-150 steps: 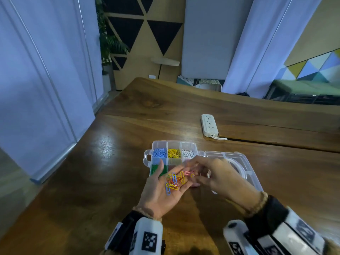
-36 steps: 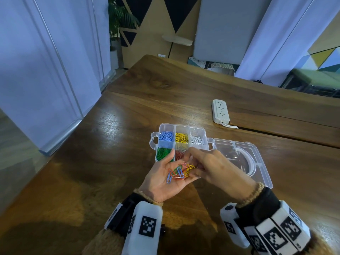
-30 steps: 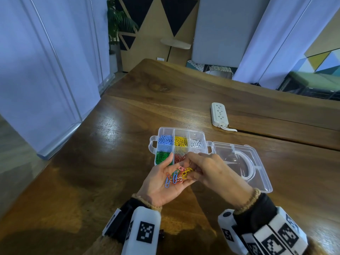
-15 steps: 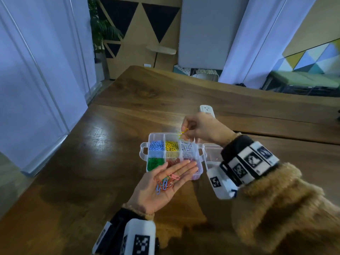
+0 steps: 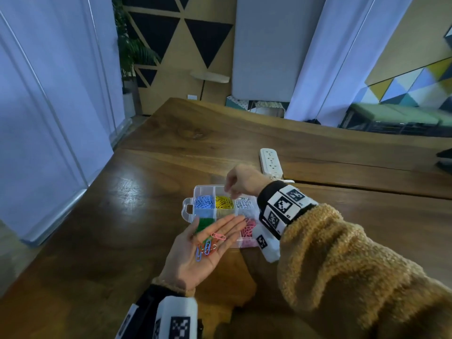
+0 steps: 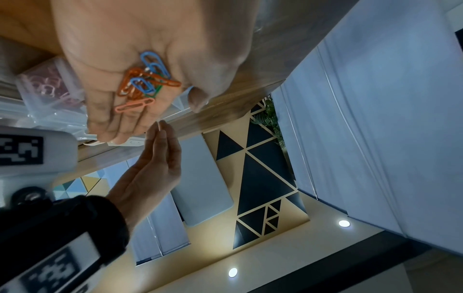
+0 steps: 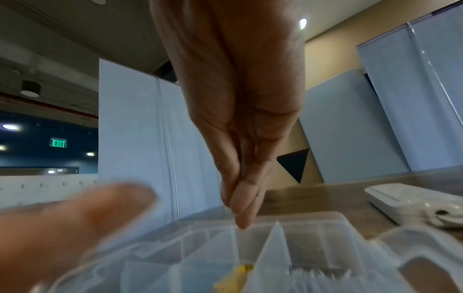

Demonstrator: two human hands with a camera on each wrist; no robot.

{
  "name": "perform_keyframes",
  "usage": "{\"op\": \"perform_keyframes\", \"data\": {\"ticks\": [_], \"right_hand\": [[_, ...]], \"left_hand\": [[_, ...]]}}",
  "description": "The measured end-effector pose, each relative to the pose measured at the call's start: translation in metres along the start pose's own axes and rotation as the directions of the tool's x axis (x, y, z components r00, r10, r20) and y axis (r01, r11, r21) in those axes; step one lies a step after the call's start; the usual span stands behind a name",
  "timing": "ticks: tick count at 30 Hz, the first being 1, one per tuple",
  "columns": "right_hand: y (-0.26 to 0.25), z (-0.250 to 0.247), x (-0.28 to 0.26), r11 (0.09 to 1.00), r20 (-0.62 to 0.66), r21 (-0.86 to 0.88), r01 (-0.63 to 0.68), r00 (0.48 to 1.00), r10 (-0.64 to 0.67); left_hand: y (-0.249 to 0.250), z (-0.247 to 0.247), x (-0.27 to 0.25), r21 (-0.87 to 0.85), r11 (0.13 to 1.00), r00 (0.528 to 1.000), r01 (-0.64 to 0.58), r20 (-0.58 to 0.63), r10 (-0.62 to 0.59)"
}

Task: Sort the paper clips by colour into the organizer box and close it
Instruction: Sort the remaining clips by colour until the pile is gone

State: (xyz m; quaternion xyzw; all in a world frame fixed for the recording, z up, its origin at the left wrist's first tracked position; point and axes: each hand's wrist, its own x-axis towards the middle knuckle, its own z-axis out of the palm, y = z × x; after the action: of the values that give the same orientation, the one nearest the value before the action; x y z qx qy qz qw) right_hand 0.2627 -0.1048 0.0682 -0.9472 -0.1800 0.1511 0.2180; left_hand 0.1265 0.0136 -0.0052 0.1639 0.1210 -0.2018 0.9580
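A person's right hand (image 5: 241, 178) hangs over the yellow compartment (image 5: 223, 202) of a clear organizer box (image 5: 189, 211), fingers (image 7: 241, 206) straight and drawn together, pointing down, with no clip visible between them; by the look of it a yellow clip has just gone in. The left hand (image 5: 206, 250) lies flat and palm-up just in front of the box, carrying a small heap of unsorted paper clips (image 6: 145, 81) (blue, orange, green and one pink). Blue (image 5: 204, 201), yellow and white (image 5: 244, 204) clips fill the far row, green (image 5: 204, 223) and pink (image 5: 248, 228) the near one.

The sorting appears well along but unfinished: the next move likely calls for the right hand to come back to the open palm, pinch out clips of a single colour without dragging tangled neighbours along, and drop them in the matching compartment. The lid, hidden behind the right sleeve, remains to be closed.

The box sits on a dark, glossy wooden worktop (image 5: 122, 216), a white power strip (image 5: 270, 161) lying just beyond it. Pale blue partitions, triangle-patterned wall panels and a potted plant (image 5: 133, 52) ring the room.
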Motion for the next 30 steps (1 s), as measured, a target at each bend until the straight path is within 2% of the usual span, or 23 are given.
{"op": "perform_keyframes", "data": {"ticks": [5,10,15,21,30], "right_hand": [[-0.005,-0.016,-0.06,0.98,-0.064,0.088,0.179,0.983,-0.174],[-0.01,0.008,-0.107,0.949,-0.054,-0.179,0.26,0.96,-0.273],[-0.016,0.037,-0.106,0.944,-0.067,-0.244,0.224,0.967,-0.247],[-0.012,0.041,-0.105,0.94,-0.086,-0.216,0.265,0.954,-0.288],[0.012,0.031,-0.109,0.982,-0.237,0.011,0.186,0.955,-0.178]], "left_hand": [[-0.003,0.005,-0.001,0.017,0.999,0.999,-0.036,-0.021,0.037],[-0.008,0.002,0.001,0.053,0.994,0.994,-0.1,-0.048,0.102],[-0.009,-0.005,0.003,0.148,0.98,0.991,-0.13,0.05,0.123],[-0.01,-0.011,0.008,0.104,0.987,0.986,-0.122,0.125,0.109],[-0.009,-0.008,0.003,0.104,0.994,0.988,-0.044,0.15,0.028]]}}
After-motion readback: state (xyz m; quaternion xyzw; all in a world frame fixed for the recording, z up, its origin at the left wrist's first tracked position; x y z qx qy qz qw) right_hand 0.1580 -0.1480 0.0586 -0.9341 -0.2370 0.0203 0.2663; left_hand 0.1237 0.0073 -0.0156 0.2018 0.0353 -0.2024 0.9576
